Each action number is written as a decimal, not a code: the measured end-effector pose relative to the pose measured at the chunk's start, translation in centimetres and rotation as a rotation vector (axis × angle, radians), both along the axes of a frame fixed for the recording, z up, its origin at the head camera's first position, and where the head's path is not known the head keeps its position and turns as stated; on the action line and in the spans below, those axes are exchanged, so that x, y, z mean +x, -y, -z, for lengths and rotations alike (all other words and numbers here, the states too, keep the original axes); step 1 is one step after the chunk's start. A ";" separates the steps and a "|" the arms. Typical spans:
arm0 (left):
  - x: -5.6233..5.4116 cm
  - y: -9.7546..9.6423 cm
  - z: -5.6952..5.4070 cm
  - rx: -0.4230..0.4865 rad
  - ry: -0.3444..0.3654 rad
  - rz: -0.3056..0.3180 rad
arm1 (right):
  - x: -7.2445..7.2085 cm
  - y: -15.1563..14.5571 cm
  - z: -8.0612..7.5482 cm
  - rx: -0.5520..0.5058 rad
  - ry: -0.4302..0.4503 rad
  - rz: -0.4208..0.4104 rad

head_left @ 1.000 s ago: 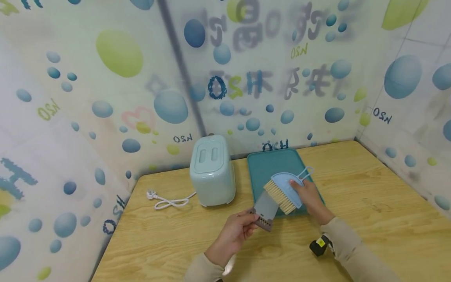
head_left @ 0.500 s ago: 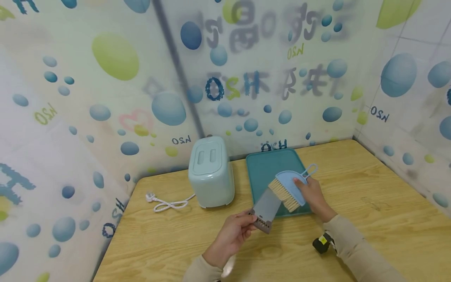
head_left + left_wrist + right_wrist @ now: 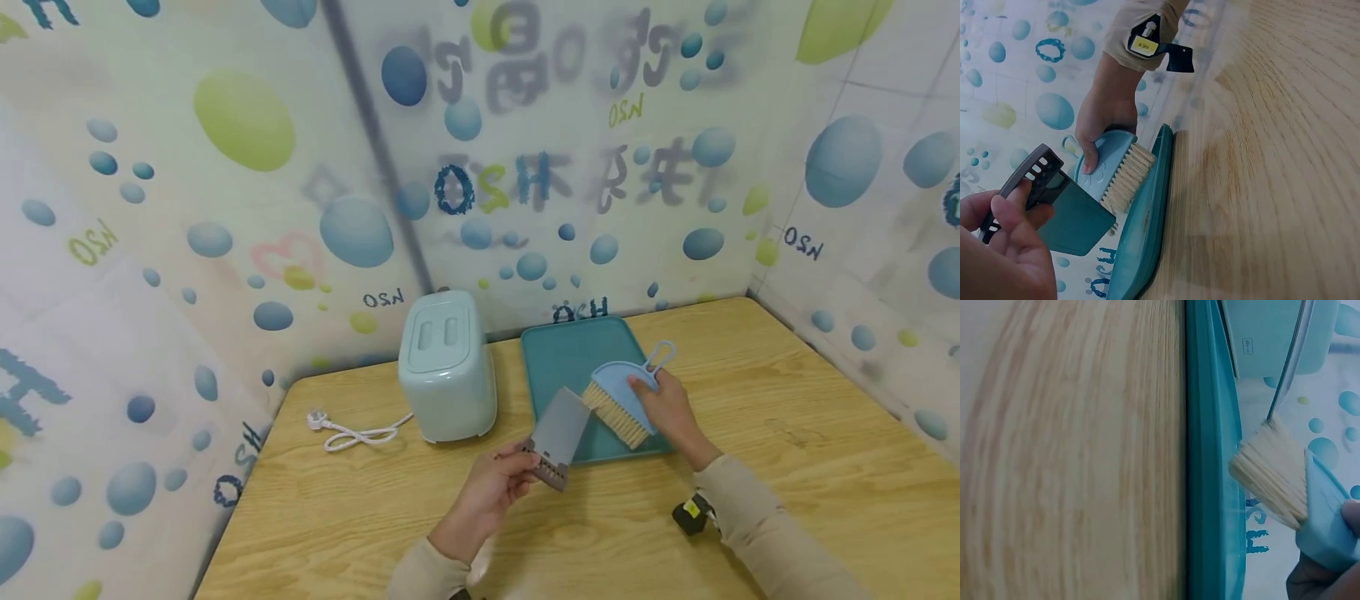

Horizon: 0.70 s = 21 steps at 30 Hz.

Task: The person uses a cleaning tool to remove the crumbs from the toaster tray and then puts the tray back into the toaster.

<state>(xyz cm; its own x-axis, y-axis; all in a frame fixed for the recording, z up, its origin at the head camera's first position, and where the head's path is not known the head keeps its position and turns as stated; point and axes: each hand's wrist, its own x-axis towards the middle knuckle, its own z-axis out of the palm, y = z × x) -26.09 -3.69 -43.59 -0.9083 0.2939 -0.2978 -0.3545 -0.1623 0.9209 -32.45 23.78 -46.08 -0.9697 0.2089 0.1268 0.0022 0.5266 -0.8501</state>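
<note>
My left hand [image 3: 491, 492] holds a flat grey crumb tray [image 3: 561, 423] by its brown slotted edge, thumb on top. The sheet tilts above a teal tray [image 3: 566, 354] on the table. In my right hand [image 3: 670, 410] is a light blue hand brush [image 3: 624, 385], gripped near its looped handle. Its cream bristles [image 3: 1272, 469] meet the far edge of the crumb tray in the right wrist view. From the left wrist view, fingers and thumb pinch the slotted edge, and the brush [image 3: 1107, 164] sits above the teal tray too.
A pale green toaster [image 3: 446, 367] with a lid stands left of the teal tray, near the wall. Its white cord and plug [image 3: 360, 437] lie on the wooden table [image 3: 330, 508]. A patterned wall covering [image 3: 480, 250] encloses the back and sides.
The brush has slid rightward off the crumb tray's face to its far corner, uncovering more of the sheet. The crumb tray has turned slightly and risen a little. Both grips persist.
</note>
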 end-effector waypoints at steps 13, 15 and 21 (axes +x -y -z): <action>-0.4 0.6 0.0 0.070 0.031 -0.005 | 0.3 -1.8 0.6 -0.059 0.100 0.059; -0.5 0.6 0.0 0.075 0.030 -0.001 | 0.3 -1.9 0.6 -0.092 0.108 0.069; -0.2 0.7 -0.1 0.106 0.037 0.013 | 0.6 -1.8 0.0 -0.216 0.220 0.052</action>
<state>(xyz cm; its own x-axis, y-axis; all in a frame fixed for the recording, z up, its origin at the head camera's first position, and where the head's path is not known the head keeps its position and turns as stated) -26.30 -4.42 -43.54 -0.8930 0.3371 -0.2981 -0.3910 -0.2533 0.8849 -31.80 25.58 -46.06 -0.9563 0.2578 -0.1379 0.2210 0.3284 -0.9183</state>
